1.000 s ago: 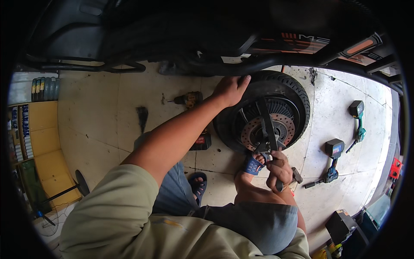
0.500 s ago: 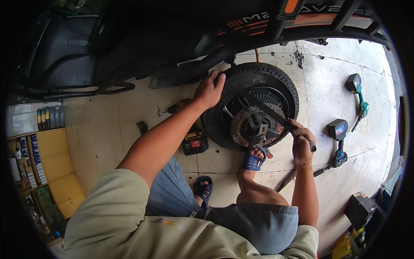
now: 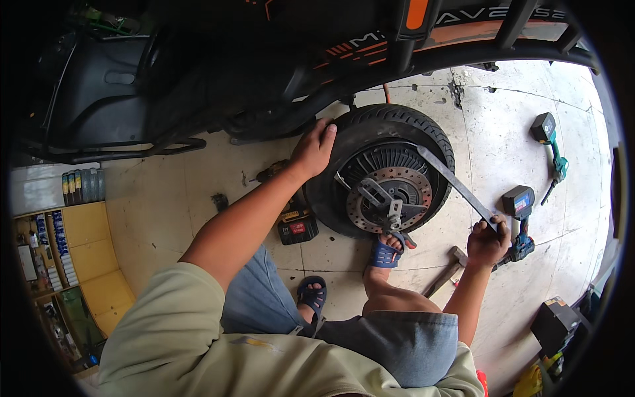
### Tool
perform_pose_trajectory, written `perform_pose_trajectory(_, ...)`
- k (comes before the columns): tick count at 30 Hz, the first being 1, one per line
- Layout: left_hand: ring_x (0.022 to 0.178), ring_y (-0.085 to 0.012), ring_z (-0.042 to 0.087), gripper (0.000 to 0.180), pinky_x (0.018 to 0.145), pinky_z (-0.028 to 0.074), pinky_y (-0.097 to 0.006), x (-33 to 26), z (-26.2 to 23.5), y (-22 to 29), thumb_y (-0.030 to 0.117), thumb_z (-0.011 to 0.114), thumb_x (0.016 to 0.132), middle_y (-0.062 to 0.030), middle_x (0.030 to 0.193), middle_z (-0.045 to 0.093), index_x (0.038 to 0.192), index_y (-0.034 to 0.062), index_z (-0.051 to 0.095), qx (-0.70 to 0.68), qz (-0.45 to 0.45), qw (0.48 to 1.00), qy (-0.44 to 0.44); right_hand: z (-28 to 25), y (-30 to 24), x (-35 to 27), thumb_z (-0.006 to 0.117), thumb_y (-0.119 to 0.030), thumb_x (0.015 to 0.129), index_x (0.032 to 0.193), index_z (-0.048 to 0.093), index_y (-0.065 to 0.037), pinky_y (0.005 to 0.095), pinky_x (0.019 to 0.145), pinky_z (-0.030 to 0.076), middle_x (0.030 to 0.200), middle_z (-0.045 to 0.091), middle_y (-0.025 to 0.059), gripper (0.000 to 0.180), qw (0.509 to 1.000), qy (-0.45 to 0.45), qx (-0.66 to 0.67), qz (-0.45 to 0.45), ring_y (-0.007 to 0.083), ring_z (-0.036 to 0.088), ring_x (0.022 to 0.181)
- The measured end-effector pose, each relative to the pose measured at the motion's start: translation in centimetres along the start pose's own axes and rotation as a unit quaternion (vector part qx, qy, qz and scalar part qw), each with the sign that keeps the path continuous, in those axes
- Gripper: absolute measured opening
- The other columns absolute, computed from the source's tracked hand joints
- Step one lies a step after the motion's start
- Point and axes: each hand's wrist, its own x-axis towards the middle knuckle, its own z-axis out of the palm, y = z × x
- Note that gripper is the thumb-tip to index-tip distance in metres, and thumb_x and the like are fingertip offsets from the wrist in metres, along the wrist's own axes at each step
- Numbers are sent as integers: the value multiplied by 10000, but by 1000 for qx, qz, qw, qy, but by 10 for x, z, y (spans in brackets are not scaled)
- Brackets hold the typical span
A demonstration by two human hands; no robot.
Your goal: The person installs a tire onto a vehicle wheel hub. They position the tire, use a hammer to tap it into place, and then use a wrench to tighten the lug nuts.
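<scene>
A black tyre [image 3: 337, 142] on a hub wheel lies on the floor in front of me, with a drilled brake disc [image 3: 423, 192] and a metal bracket facing up. My left hand [image 3: 314, 151] grips the tyre's upper left edge, thumb on the sidewall; its other fingers are mostly hidden. In my right hand [image 3: 488, 243] is a long flat tyre lever [image 3: 456, 185], the fingers closed round its lower end. The lever slants up to the left, its far tip over the right side of the wheel by the rim. Whether that tip touches the tyre, I cannot tell.
A black scooter body [image 3: 218, 73] overhangs the wheel. My sandalled foot [image 3: 387, 250] is against the wheel's near side. A hammer [image 3: 450, 268], a blue cordless tool [image 3: 521, 225], a green one [image 3: 557, 159] and a battery-powered tool [image 3: 297, 228] lie around. Shelves [image 3: 86, 245] stand left.
My right hand has moved right and slightly down, drawing the lever's tip from the hub's middle out to the rim. My left hand stays on the tyre; the view has shifted slightly.
</scene>
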Motion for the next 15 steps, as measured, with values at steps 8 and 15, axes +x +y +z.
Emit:
perform_pose_trajectory(8, 1353, -348, 409, 717, 1102, 332, -388, 39, -14, 24, 513, 494, 961, -259, 1423, 446, 1434, -11, 370, 33, -33, 979, -196, 84, -21, 53, 369, -344, 977, 800, 500, -76, 330, 546, 480, 999, 681, 231, 347, 988, 13, -154, -26, 198, 555, 479)
perform_pose_trajectory(15, 1337, -369, 416, 729, 1106, 336, -391, 58, 5, 63, 553, 554, 918, -249, 1409, 459, 1429, 54, 409, 41, 26, 981, -188, 145, -30, 77, 477, -331, 959, 787, 540, -68, 356, 525, 487, 740, 658, 167, 321, 976, -18, -218, 11, 239, 555, 489)
